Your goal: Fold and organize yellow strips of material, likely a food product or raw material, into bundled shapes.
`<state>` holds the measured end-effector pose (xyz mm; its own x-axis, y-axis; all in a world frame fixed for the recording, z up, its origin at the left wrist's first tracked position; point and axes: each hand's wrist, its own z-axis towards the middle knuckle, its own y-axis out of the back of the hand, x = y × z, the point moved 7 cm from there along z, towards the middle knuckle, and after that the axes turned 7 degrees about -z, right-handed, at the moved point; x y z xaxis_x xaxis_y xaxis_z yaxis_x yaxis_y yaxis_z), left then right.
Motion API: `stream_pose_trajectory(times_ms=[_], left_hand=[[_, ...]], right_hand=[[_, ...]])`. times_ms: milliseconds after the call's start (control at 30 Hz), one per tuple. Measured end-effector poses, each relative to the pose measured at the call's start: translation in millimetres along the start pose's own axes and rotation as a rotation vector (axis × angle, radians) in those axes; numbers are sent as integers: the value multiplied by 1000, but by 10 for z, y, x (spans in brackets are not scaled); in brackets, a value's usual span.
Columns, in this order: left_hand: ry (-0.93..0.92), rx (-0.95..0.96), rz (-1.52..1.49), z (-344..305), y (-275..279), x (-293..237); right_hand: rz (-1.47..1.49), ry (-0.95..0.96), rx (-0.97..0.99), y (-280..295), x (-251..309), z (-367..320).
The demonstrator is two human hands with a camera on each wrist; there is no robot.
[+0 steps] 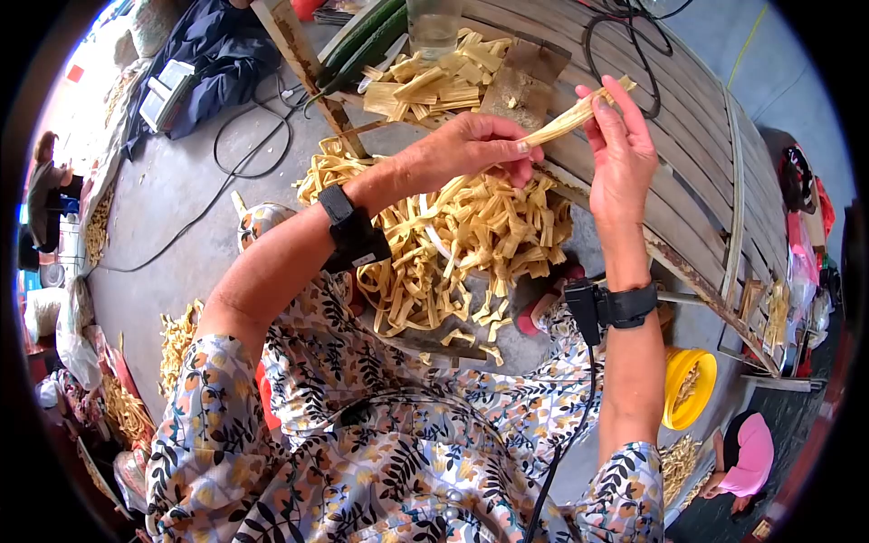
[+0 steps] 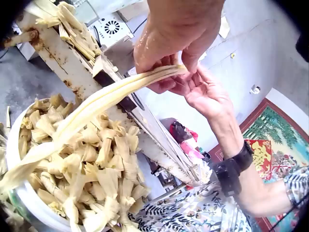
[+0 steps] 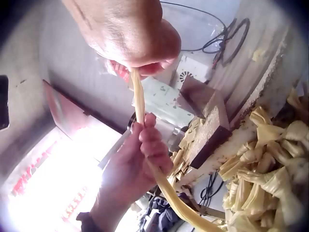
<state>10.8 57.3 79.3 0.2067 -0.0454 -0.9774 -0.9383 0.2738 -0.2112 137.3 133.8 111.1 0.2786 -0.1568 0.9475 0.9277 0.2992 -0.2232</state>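
A pale yellow folded strip (image 1: 566,123) is stretched between both hands above the slatted table's edge. The left hand (image 1: 484,149) pinches its lower end between thumb and fingers; the right hand (image 1: 623,149) holds the upper end with thumb and fingertips. In the left wrist view the strip (image 2: 101,98) trails down past the left hand (image 2: 181,43) over a round container (image 2: 15,145) of knotted strips (image 2: 91,159). The right wrist view shows the left hand (image 3: 140,162) curled round the strip (image 3: 138,99), with the right hand (image 3: 130,36) at its top end.
Flat strips (image 1: 444,86) lie on the slatted table (image 1: 697,154) beside a wooden block (image 1: 523,81), a glass jar (image 1: 434,29) and green cucumbers (image 1: 367,45). Black cables (image 1: 588,45) curl on the table. A yellow bucket (image 1: 690,389) stands at the right, near a person in pink (image 1: 751,457).
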Motion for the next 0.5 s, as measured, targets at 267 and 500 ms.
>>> stream_pose_trajectory(times_ms=[267, 500], left_hand=[[-101, -165, -74, 110, 170, -16], [-239, -272, 619, -49, 328, -221]], right_hand=[[-464, 316, 72, -275, 11, -184], [-826, 563, -129, 70, 470, -70]])
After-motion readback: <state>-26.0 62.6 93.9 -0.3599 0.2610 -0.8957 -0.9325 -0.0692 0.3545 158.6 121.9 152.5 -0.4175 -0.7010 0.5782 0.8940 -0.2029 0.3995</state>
